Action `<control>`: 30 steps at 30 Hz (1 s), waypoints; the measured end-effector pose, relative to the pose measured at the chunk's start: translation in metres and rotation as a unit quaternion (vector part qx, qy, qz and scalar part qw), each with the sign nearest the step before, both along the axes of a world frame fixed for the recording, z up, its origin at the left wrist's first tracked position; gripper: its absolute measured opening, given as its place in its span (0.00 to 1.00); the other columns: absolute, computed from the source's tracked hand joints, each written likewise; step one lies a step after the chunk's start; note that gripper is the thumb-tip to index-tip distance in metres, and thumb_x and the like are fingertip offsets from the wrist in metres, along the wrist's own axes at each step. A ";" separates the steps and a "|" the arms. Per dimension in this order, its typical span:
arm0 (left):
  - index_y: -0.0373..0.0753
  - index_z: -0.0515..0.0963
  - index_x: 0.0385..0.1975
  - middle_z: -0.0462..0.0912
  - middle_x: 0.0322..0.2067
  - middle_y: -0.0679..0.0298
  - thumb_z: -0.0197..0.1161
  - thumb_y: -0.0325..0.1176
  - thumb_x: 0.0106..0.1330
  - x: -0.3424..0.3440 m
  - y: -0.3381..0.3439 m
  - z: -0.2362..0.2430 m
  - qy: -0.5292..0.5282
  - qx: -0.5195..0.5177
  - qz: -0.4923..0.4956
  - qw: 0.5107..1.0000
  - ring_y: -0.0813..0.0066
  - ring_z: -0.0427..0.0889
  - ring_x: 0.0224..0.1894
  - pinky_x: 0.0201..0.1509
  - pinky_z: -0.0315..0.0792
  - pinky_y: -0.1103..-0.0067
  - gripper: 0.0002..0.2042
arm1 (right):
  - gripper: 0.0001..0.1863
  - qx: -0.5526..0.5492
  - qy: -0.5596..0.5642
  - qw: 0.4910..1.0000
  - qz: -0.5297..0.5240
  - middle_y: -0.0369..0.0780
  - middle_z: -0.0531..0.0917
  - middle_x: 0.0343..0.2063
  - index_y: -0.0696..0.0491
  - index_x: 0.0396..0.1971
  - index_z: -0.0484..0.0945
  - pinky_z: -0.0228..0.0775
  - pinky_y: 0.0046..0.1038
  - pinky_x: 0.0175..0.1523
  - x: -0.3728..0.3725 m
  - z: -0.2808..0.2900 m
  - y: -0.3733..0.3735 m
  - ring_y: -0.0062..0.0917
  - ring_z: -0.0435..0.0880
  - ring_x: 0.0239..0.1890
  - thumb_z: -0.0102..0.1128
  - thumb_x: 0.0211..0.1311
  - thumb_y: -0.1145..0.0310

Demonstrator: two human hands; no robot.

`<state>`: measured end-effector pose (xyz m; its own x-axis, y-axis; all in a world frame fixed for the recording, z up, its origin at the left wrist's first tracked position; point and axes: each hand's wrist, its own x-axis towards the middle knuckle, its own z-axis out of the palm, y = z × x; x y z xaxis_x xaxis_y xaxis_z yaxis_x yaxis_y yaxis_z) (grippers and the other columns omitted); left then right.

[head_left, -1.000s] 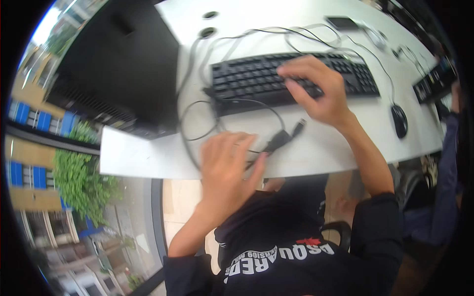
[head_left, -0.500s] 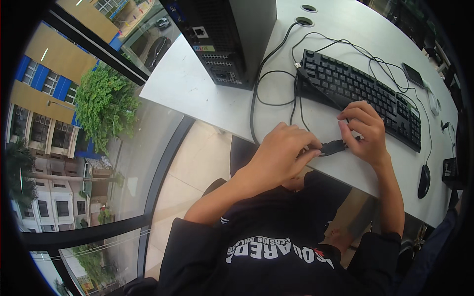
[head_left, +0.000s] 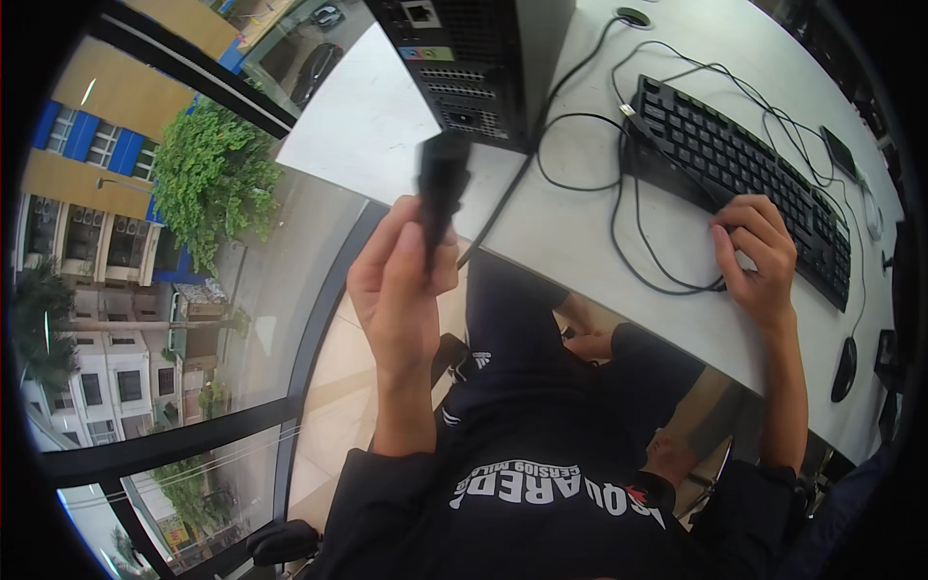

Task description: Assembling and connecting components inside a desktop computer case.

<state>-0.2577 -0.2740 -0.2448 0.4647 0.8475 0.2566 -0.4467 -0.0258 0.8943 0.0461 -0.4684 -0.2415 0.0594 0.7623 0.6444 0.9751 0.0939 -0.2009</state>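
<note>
Head view showed left hand (head_left: 401,290) clenched on black power plug (head_left: 441,188), raised just short of PC tower (head_left: 483,63) rear and not yet plugged in, cable trailing down, while right hand (head_left: 764,256) rested unclenched on keyboard (head_left: 735,174) edge on counter (head_left: 570,232).

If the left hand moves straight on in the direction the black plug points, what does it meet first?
Probably the back panel of the black computer tower. The left hand holds the black plug pointing up toward it, though depth is unclear, so the gap cannot be judged.
</note>
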 end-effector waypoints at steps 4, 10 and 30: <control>0.28 0.73 0.63 0.72 0.35 0.66 0.49 0.38 0.79 -0.020 0.017 -0.016 -0.044 0.000 0.001 0.999 0.79 0.66 0.30 0.30 0.57 0.79 0.21 | 0.12 0.002 0.007 1.000 0.000 0.42 0.84 0.29 0.61 0.15 0.72 0.73 0.32 0.41 -0.003 0.003 -0.002 0.35 0.82 0.38 0.67 0.49 0.86; 0.40 0.75 0.64 0.68 0.32 0.69 0.51 0.54 0.79 -0.020 0.022 -0.029 -0.120 0.044 -0.022 0.992 0.80 0.64 0.31 0.29 0.57 0.81 0.26 | 0.12 -0.009 0.019 1.000 -0.011 0.44 0.83 0.28 0.62 0.15 0.71 0.73 0.32 0.41 -0.003 0.000 -0.002 0.36 0.82 0.38 0.65 0.48 0.87; 0.34 0.78 0.47 0.75 0.23 0.71 0.59 0.39 0.79 -0.005 0.035 -0.004 0.035 0.029 0.094 0.995 0.87 0.67 0.15 0.13 0.51 0.86 0.12 | 0.11 -0.012 0.022 1.000 -0.006 0.42 0.84 0.28 0.61 0.15 0.73 0.72 0.30 0.39 0.000 0.002 0.000 0.34 0.82 0.37 0.67 0.47 0.86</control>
